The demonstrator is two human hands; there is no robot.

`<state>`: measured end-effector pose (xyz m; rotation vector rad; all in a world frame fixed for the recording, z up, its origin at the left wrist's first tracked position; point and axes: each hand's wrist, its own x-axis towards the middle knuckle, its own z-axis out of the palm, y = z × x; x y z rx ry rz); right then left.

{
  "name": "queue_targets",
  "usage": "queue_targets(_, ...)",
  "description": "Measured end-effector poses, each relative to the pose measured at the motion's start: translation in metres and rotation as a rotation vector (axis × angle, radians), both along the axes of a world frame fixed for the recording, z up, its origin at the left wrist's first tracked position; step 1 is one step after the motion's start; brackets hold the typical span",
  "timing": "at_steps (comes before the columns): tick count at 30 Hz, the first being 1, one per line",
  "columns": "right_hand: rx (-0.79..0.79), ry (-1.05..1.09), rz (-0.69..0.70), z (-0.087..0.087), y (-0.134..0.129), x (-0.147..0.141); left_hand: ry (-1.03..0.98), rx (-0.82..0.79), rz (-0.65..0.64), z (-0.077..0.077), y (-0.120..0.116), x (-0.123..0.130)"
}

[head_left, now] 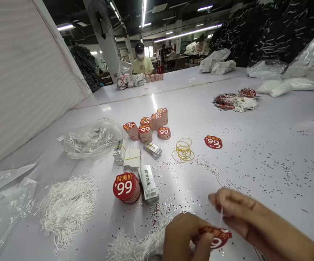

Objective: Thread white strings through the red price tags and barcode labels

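My left hand [182, 235] is closed on a red round price tag [222, 237] marked 99, low in the view. Just right of it my right hand [246, 214] pinches a thin white string [221, 216] that runs down to the tag's upper edge. Beyond my hands, more loose white string [215, 168] lies on the table, and a single red tag [213, 142] lies flat. A stack of red tags [126, 187] stands beside a stack of white barcode tags [148, 183], left of my hands. White strings [140, 244] lie heaped beside my left hand.
Yellow rubber bands [184, 150], several smaller red tag stacks [145, 132] and a clear plastic bag [91, 139] sit farther back. Another string heap [68, 208] is at left. Strung tags [235, 100] lie at right. A person [143, 63] is across the table.
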<state>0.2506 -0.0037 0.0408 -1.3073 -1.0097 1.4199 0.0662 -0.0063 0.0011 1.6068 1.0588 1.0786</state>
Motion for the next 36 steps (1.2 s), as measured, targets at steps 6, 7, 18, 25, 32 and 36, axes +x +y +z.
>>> queue_targets(6,0.08,0.043,-0.327,0.038,0.059,0.085,0.351,-0.247,-0.168,0.016,0.009,0.067)
queue_targets(7,0.105,0.009,-0.34,0.039,0.069,0.095,0.452,-0.211,-0.186,0.017,0.011,0.077)
queue_targets(18,0.243,-0.682,-0.306,-0.036,0.078,0.1,0.543,0.115,-0.202,-0.008,-0.007,0.081)
queue_targets(25,0.33,-0.786,0.433,-0.042,0.024,-0.008,0.598,0.228,0.139,-0.006,-0.015,-0.031)
queue_targets(32,0.447,-0.916,0.557,-0.051,0.041,-0.061,0.549,0.181,0.467,-0.009,-0.01,-0.101)
queue_targets(36,0.479,-0.948,0.583,-0.054,0.04,-0.066,0.514,0.116,0.487,-0.004,-0.009,-0.12)
